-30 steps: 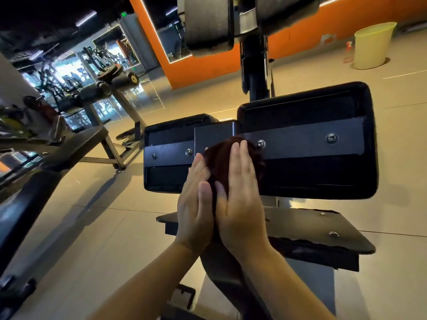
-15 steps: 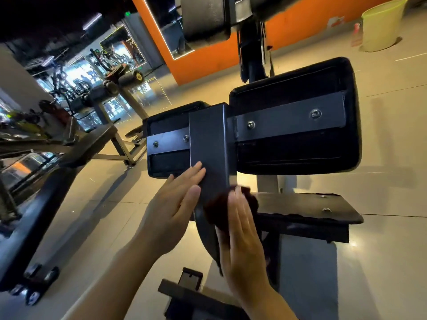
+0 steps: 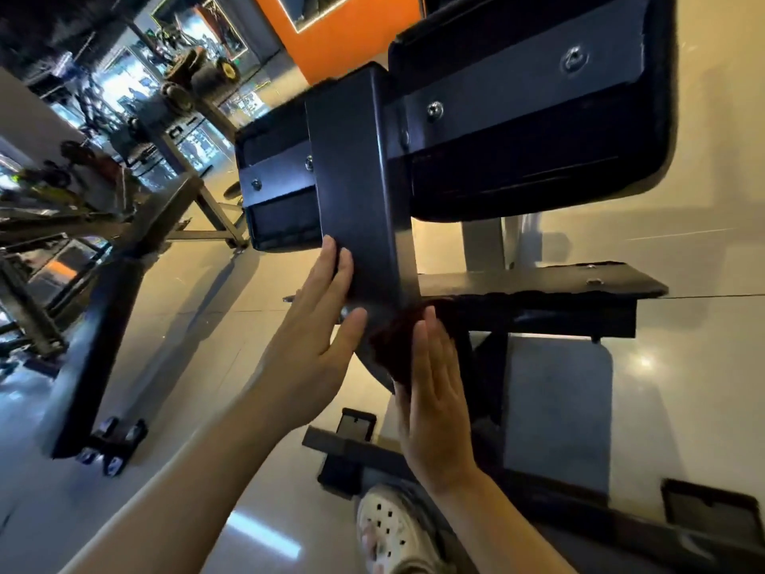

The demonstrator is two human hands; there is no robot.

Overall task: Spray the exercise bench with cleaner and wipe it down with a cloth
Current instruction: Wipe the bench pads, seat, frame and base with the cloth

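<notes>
Flat hands: right (image 3: 434, 391) presses cloth (image 3: 393, 337), left (image 3: 314, 325) touches post (image 3: 356, 192).

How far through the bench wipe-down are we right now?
Mid-wipe. The right hand presses the dark cloth flat against the lower part of the metal post, while the left hand steadies it. No spray bottle is in view. I can't tell whether the back pads have been wiped.

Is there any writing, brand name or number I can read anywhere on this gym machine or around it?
None can be read.
Dark metal post and black pads: no lettering shows, only screws.
Dark red cloth under the right hand: plain.
White shoe: only holes, no logo visible.
Orange wall and background machines: too blurred to show any sign.
</notes>
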